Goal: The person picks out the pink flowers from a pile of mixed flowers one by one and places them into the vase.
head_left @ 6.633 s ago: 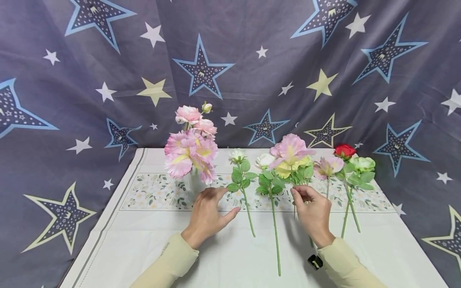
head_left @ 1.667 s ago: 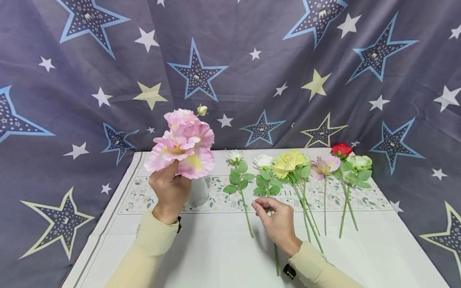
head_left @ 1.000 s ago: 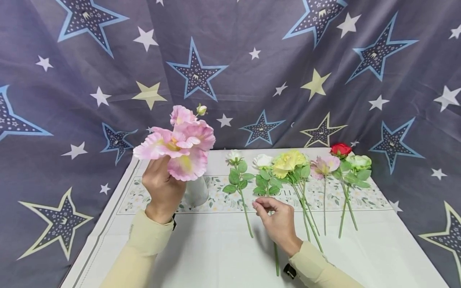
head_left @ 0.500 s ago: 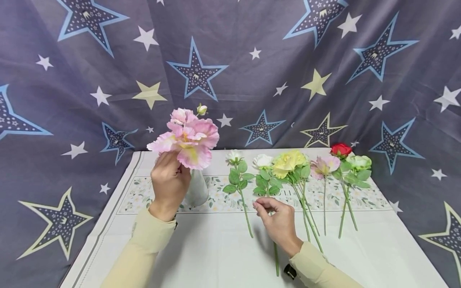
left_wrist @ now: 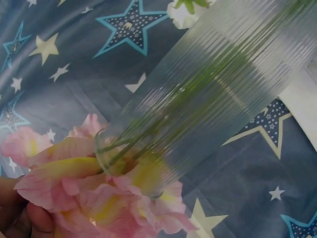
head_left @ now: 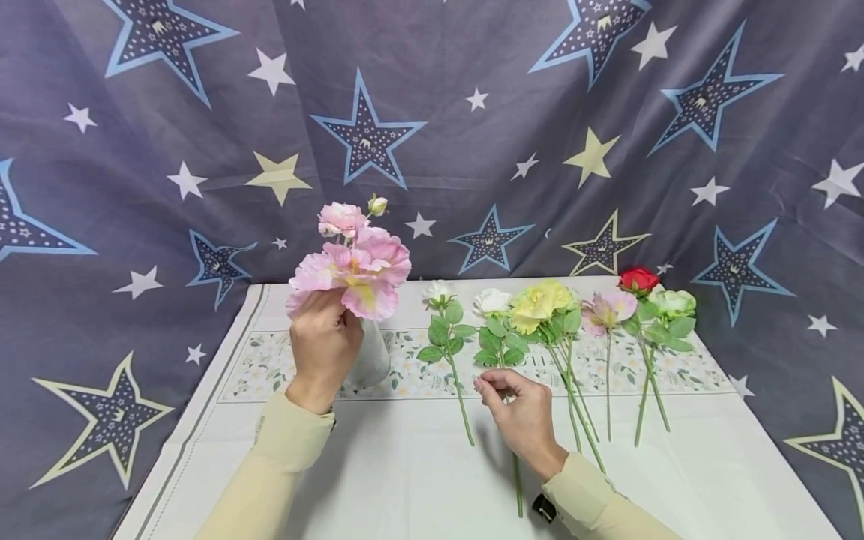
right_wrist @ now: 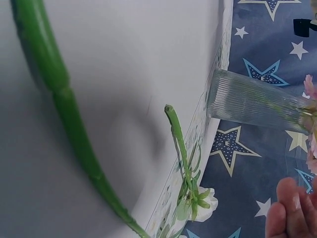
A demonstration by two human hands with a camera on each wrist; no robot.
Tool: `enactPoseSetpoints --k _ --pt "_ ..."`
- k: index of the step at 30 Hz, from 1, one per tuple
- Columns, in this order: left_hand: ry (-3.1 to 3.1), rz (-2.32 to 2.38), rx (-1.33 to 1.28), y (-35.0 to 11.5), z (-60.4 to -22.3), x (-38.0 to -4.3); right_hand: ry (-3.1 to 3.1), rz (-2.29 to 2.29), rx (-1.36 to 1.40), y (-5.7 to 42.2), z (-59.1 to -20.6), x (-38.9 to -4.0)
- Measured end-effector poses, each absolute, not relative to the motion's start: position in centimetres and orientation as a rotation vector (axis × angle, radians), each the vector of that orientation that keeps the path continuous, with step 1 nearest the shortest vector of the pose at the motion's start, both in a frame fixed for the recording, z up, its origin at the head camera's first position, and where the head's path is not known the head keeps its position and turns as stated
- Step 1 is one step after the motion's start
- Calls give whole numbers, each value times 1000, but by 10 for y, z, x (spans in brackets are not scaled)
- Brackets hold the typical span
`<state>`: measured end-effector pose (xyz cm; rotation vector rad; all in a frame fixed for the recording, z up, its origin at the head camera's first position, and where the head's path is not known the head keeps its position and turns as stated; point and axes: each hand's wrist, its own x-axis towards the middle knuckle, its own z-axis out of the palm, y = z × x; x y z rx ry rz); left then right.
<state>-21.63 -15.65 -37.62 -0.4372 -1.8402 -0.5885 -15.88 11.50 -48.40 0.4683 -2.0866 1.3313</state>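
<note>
My left hand (head_left: 324, 341) is raised at the vase's mouth, its fingertips pinching a petal of a pink ruffled flower (head_left: 367, 270) with a yellow centre. The ribbed clear glass vase (left_wrist: 208, 99) stands upright on the table, partly hidden behind the hand in the head view; green stems show through its wall. A paler pink ranunculus (head_left: 340, 219) and a small bud (head_left: 377, 205) rise above the ruffled bloom. My right hand (head_left: 520, 420) hovers loosely curled over the stem of a white rose (head_left: 493, 301), nothing between its fingers.
Another white rose (head_left: 439, 292) lies nearer the vase. To the right lie a yellow flower (head_left: 542, 304), a small pink flower (head_left: 610, 310), a red rose (head_left: 638, 280) and a pale green rose (head_left: 675, 303). A star-patterned cloth (head_left: 432, 45) hangs behind the white-covered table (head_left: 405, 480).
A large pink flower left the row on the right and now sits in the vase. My left hand went up to the vase and shifted petals rightward; my right hand moved left, then stayed still.
</note>
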Motion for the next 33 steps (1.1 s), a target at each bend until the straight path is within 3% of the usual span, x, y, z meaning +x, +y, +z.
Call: enactPoseSetpoints --k 33 --pt "-2016 -293 -276 -160 -403 -227 -2114 1316 449 118 -485 -162"
